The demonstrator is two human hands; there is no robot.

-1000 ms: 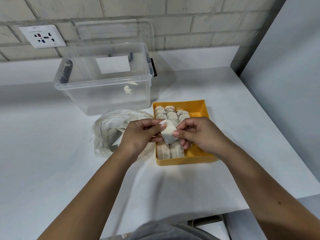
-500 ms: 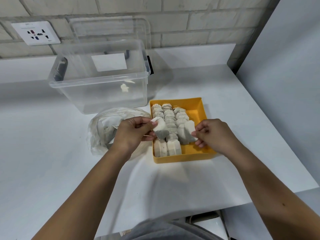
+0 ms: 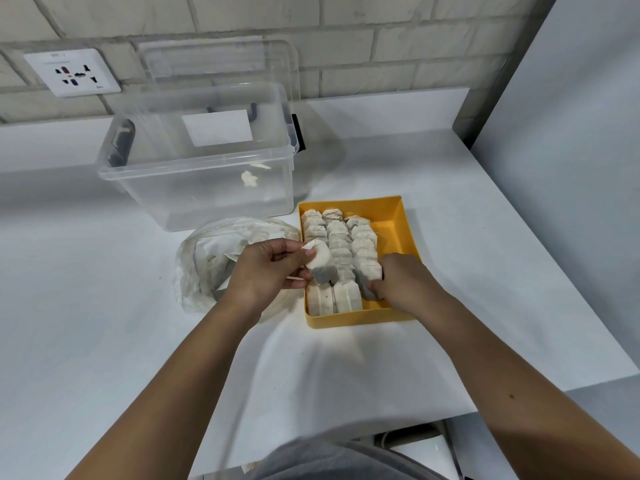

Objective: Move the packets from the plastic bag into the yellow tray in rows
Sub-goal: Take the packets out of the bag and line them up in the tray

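The left hand point(image 3: 266, 268) still pinches a packet point(image 3: 320, 266) between thumb and fingertips over the left edge of the yellow tray point(image 3: 360, 320). Since half a second ago the right hand point(image 3: 401, 282) has sunk into the tray, its fingers curled round a second packet point(image 3: 369, 277) now at the near end of the third row of packets point(image 3: 337, 237). A bare yellow strip remains along the tray's right wall; the plastic bag point(image 3: 207, 261) lies just left of the tray, a clear bin point(image 3: 194, 188) stands behind, and the tabletop point(image 3: 485, 271) is open to the right and near side.
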